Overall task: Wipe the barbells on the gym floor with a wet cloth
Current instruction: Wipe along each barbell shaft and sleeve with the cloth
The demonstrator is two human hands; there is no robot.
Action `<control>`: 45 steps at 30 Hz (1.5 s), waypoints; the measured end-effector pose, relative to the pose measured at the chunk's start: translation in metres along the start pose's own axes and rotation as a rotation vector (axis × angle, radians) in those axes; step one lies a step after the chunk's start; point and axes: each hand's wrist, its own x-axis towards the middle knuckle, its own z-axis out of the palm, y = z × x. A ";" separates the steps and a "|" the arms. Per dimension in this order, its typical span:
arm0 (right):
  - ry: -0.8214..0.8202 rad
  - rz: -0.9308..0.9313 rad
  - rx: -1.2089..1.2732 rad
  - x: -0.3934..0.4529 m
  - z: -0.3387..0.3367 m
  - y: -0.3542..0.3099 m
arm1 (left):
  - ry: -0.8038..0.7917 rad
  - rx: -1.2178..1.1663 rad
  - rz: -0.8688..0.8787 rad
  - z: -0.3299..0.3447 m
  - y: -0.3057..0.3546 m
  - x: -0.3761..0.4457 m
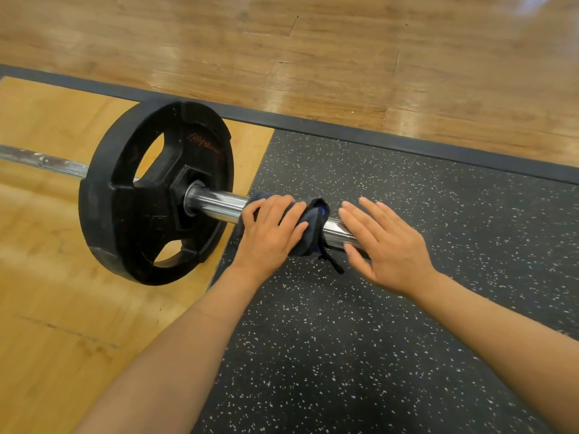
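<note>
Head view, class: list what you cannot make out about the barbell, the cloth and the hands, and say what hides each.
- Barbell sleeve tip: the right hand covers it.
- Sleeve under the dark cloth: hidden by the cloth and the left hand.
- Bar shaft: cut off by the left edge.
- Red lettering on the weight plate: too blurred to read.
- Cloth wetness: cannot tell.

Cloth (308,228) showing dark navy, blue patch at fold. Bar sleeve (219,206) gleaming silver chrome. Weight plate (150,195) showing matte black, faint reddish script. Mat (360,339) showing black, white speckles. Platform (56,277) glowing honey yellow, wood grain. Floor (313,51) showing brown planks. Border strip (344,133) running dark grey.
</note>
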 end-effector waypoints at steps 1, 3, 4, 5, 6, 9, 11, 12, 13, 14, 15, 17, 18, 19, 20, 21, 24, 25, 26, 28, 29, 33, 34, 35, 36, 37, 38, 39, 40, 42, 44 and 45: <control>-0.012 0.000 -0.003 0.000 0.000 0.000 | 0.021 -0.020 -0.002 -0.002 0.001 0.003; -0.054 0.003 -0.001 0.002 -0.002 -0.001 | 0.042 -0.033 0.011 -0.008 -0.001 0.010; -0.086 0.003 0.000 0.002 -0.004 -0.001 | 0.036 -0.021 0.029 -0.011 -0.002 0.013; -0.124 0.002 -0.004 0.003 -0.007 -0.002 | 0.023 0.000 0.051 -0.015 -0.003 0.017; -0.165 -0.001 -0.010 0.005 -0.011 -0.002 | 0.006 0.022 0.075 -0.021 -0.004 0.020; -0.284 -0.011 -0.020 0.012 -0.032 -0.005 | -0.049 0.071 0.121 -0.047 -0.007 0.032; -0.338 -0.022 -0.008 0.020 -0.052 -0.008 | -0.089 0.108 0.125 -0.071 -0.008 0.042; -0.362 -0.023 0.001 0.026 -0.064 -0.011 | -0.106 0.124 0.122 -0.085 -0.008 0.047; -0.384 -0.020 0.010 0.032 -0.077 -0.013 | -0.118 0.133 0.117 -0.099 -0.009 0.053; -0.404 -0.015 0.020 0.040 -0.092 -0.016 | -0.126 0.140 0.110 -0.114 -0.011 0.059; -0.419 -0.008 0.028 0.049 -0.108 -0.018 | -0.132 0.148 0.104 -0.129 -0.012 0.066; -0.441 -0.002 0.047 0.068 -0.141 -0.025 | -0.155 0.177 0.088 -0.161 -0.016 0.079; -0.452 0.001 0.059 0.079 -0.159 -0.029 | -0.170 0.193 0.077 -0.179 -0.018 0.086; -0.464 0.002 0.068 0.090 -0.176 -0.033 | -0.181 0.210 0.068 -0.197 -0.019 0.092; -0.475 0.003 0.076 0.100 -0.193 -0.037 | -0.186 0.225 0.059 -0.214 -0.020 0.098; -0.486 0.005 0.084 0.111 -0.210 -0.041 | -0.186 0.236 0.050 -0.232 -0.020 0.105; -0.500 0.010 0.112 0.151 -0.263 -0.055 | -0.178 0.247 0.028 -0.291 -0.025 0.127; -0.496 0.015 0.117 0.166 -0.280 -0.060 | -0.173 0.245 0.015 -0.309 -0.027 0.135; -0.494 0.018 0.122 0.180 -0.295 -0.065 | -0.167 0.241 0.000 -0.327 -0.030 0.142; -0.495 0.012 0.131 0.209 -0.322 -0.075 | -0.162 0.236 -0.014 -0.358 -0.040 0.154; -0.500 0.002 0.133 0.222 -0.333 -0.080 | -0.165 0.244 -0.013 -0.372 -0.045 0.159; -0.525 -0.035 0.135 0.270 -0.365 -0.098 | -0.160 0.288 -0.032 -0.424 -0.072 0.178; -0.525 -0.042 0.139 0.279 -0.370 -0.103 | -0.161 0.306 -0.035 -0.435 -0.078 0.182; -0.517 -0.051 0.145 0.289 -0.374 -0.108 | -0.169 0.326 -0.037 -0.445 -0.085 0.186; -0.511 -0.061 0.155 0.298 -0.377 -0.112 | -0.180 0.344 -0.038 -0.454 -0.091 0.189; -0.508 -0.071 0.164 0.307 -0.379 -0.116 | -0.186 0.354 -0.038 -0.461 -0.097 0.191; -0.509 -0.082 0.171 0.316 -0.381 -0.119 | -0.187 0.358 -0.039 -0.468 -0.102 0.194; -0.506 -0.095 0.177 0.325 -0.382 -0.121 | -0.187 0.359 -0.042 -0.473 -0.107 0.197; -0.498 -0.108 0.183 0.335 -0.381 -0.123 | -0.192 0.364 -0.049 -0.477 -0.113 0.200; -0.479 -0.126 0.196 0.355 -0.380 -0.123 | -0.218 0.388 -0.066 -0.482 -0.124 0.206; -0.462 -0.155 0.209 0.376 -0.378 -0.121 | -0.251 0.411 -0.080 -0.486 -0.136 0.210; -0.446 -0.168 0.211 0.388 -0.377 -0.119 | -0.265 0.420 -0.083 -0.487 -0.142 0.212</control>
